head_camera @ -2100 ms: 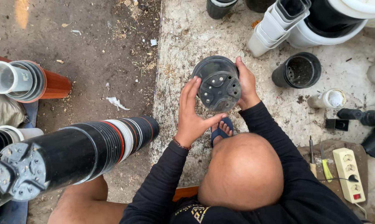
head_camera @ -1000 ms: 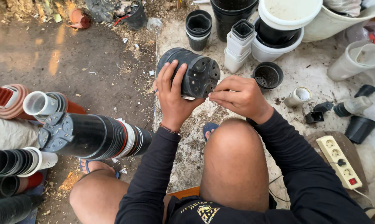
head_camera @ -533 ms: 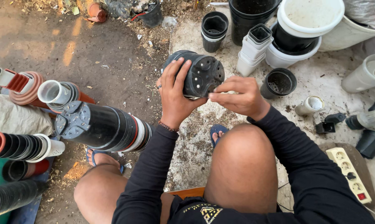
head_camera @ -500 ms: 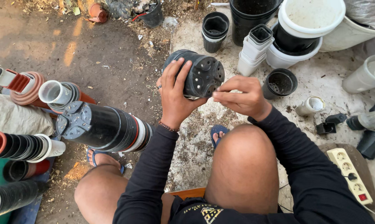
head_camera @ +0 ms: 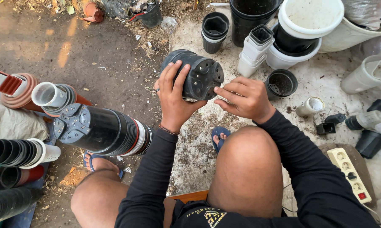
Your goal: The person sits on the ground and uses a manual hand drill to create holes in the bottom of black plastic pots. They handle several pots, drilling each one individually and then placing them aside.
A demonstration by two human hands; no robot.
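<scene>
A black plastic plant pot [head_camera: 197,75] lies on its side in my left hand [head_camera: 173,98], its perforated bottom turned toward my right. My left fingers wrap over the pot's wall from below. Just right of the pot's base is my right hand [head_camera: 246,99], its fingers pinched together close to the bottom holes. Whether they hold anything small I cannot tell. My bare knees and blue sandals are below the hands.
A long stack of nested black pots [head_camera: 101,131] lies on the dirt at left, beside more stacked pots [head_camera: 17,153]. Black pots [head_camera: 214,31], a white square-pot stack [head_camera: 254,50], white buckets [head_camera: 305,25] and a small black pot [head_camera: 281,84] stand ahead. A power strip [head_camera: 349,174] lies at right.
The view has tilted down a little. My left hand still grips the pot, now turned more on its side, and my right hand has drawn slightly away from its base.
</scene>
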